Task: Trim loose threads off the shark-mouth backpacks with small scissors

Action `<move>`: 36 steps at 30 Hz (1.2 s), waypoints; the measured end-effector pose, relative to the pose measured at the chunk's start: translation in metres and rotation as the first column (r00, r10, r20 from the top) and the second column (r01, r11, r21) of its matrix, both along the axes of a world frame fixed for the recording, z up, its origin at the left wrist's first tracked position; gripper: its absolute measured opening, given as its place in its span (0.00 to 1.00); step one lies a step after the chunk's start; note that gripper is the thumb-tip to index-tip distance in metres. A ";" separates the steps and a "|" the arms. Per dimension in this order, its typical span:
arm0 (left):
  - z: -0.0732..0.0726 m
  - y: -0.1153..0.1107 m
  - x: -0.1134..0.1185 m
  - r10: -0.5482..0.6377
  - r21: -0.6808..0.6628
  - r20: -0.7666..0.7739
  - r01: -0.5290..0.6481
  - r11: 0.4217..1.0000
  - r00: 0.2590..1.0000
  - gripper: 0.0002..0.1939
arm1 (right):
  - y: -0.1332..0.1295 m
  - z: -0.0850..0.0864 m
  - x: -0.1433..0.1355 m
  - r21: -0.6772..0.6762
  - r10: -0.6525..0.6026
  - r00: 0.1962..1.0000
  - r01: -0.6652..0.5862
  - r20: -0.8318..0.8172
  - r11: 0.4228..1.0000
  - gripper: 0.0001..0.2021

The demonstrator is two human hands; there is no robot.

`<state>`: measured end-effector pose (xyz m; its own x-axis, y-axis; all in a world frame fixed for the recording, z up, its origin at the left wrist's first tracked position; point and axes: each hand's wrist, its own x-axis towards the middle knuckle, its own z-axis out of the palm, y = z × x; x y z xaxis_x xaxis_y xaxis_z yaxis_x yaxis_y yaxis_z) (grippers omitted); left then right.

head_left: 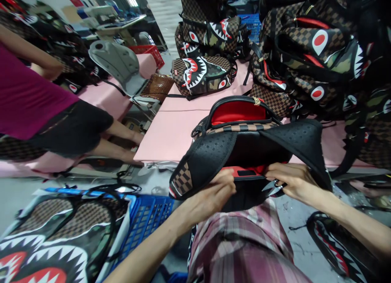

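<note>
The backpack point(244, 152) lies on the person's lap against the near edge of the pink bench point(174, 132), straps spread. The left hand point(214, 193) pinches its red seam; the right hand point(290, 181), at 3 o'clock, is closed around small snips point(275, 188). This looks like thread trimming, needing steady tension. More shark-mouth backpacks point(201, 73) crowd 12 o'clock; a blue crate point(146, 218) sits at 8.

left hand point(214, 193): grip closed, arm reaching forward | right hand point(290, 181): grip closed, wrist bent inward
</note>
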<state>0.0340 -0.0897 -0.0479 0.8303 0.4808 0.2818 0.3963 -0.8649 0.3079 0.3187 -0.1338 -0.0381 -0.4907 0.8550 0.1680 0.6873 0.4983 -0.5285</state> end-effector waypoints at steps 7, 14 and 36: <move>0.025 0.086 -0.002 0.290 -0.228 0.014 -0.279 0.933 0.957 0.11 | 0.051 0.004 -0.009 0.058 -0.241 0.970 0.238 0.034 0.969 0.19; 0.053 0.203 0.042 0.199 -0.613 -0.070 -0.200 0.765 0.977 0.05 | 0.142 0.012 0.019 -0.001 -0.440 0.896 0.441 0.065 0.898 0.12; -0.114 0.265 0.047 0.448 -0.528 0.125 -0.323 0.786 0.885 0.17 | 0.240 -0.123 0.032 0.220 -0.670 0.730 0.637 0.134 0.739 0.17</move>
